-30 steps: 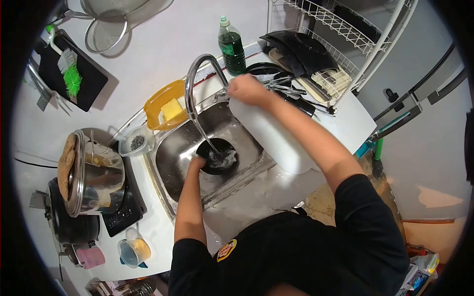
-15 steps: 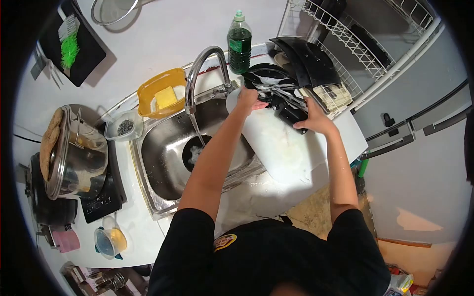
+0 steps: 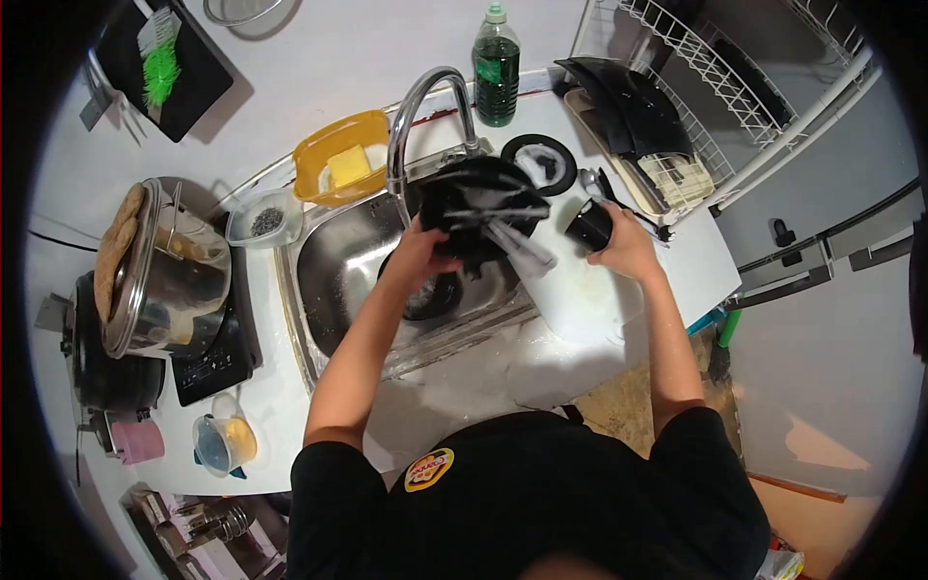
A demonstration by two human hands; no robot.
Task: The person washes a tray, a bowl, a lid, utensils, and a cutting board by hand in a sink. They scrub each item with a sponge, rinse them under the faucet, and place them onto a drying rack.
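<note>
My left hand [image 3: 418, 253] grips a black plate [image 3: 472, 198] with several utensils [image 3: 517, 242] lying across it, tilted above the steel sink [image 3: 338, 266]. Below it, in the basin, sits a black bowl [image 3: 432, 298]. My right hand [image 3: 626, 249] holds a black cup [image 3: 589, 225] over the white cutting board [image 3: 580, 295] to the right of the sink. The curved faucet [image 3: 422, 101] arches just behind the plate. Another black plate [image 3: 538, 162] with white residue lies on the counter behind the cup.
A green dish-soap bottle [image 3: 496, 63] stands behind the faucet. A yellow tray with a sponge [image 3: 340, 167] and a small tub [image 3: 263, 221] sit left of it. A lidded pot [image 3: 166, 266] rests on a cooktop at left. A wire dish rack [image 3: 710, 72] holds black pans at right.
My left hand lifted the black plate with utensils off the counter pile and swung it left over the sink. My right hand picked up the black cup. The view shifted slightly.
</note>
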